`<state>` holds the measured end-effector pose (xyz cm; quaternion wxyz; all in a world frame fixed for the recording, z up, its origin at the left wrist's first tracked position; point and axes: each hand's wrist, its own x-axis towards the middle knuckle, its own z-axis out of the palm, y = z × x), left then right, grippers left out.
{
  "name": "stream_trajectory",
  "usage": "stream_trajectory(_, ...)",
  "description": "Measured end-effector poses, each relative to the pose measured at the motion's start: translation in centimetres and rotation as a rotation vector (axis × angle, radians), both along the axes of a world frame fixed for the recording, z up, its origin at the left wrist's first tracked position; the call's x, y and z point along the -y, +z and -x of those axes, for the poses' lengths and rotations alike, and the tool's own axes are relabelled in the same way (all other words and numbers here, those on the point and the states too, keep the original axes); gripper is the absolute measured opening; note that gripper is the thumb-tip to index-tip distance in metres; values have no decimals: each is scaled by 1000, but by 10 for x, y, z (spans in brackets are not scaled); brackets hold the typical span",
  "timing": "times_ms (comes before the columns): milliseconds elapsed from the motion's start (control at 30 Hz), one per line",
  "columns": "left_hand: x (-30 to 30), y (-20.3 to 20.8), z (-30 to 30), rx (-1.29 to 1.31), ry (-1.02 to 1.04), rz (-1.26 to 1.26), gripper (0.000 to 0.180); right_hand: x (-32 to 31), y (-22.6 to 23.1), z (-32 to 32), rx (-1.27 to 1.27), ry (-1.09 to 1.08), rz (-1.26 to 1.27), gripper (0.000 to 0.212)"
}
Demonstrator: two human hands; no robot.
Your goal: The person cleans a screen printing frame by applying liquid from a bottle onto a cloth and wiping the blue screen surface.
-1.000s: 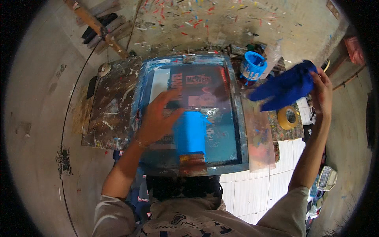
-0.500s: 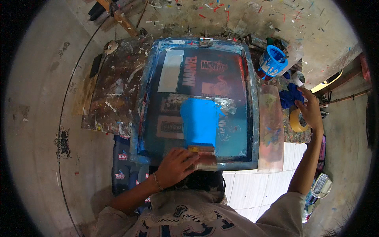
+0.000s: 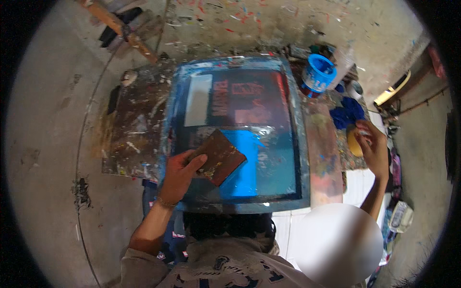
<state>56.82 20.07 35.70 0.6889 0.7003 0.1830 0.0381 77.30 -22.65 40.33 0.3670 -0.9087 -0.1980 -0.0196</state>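
My left hand (image 3: 178, 175) grips a flat brown squeegee (image 3: 220, 157), tilted over the printing screen. Thumb and fingers close on its left corner. Beneath it lies the framed screen (image 3: 302, 163), with a bright blue band of ink (image 3: 244, 180) down its lower middle. The squeegee hides part of this ink. On the right, my right hand (image 3: 374, 149) is beside a yellow roll of tape (image 3: 354, 144) and partly covers it. Its fingers curve loosely, with thumb and fingertips apart. A crumpled dark blue cloth (image 3: 347, 113) lies just beyond that hand.
A blue-stained ink tub (image 3: 318, 77) stands at the far right, with a white roll (image 3: 354, 90) near it. The paint-spattered board (image 3: 137, 129) extends left of the screen. A pinkish translucent strip (image 3: 325, 153) runs along the screen's right side. Dark printed fabric (image 3: 165, 235) hangs below.
My left hand has lifted the squeegee from the screen's near edge and turned it over the ink. My right hand has come nearer the tape roll. The view has shifted slightly.
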Motion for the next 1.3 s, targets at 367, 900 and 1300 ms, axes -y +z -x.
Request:
stream_trajectory(367, -8, 3, -11, 53, -258, -364, 32, -144, 17, 56, 126, 650, -63, 53)
stream_trajectory(900, -9, -59, 116, 55, -441, -1085, 69, -210, -23, 78, -118, 633, 57, 33)
stream_trajectory(1300, -7, -73, 121, 134, -363, -1120, 49, -227, -41, 56, 50, 422, 56, 34)
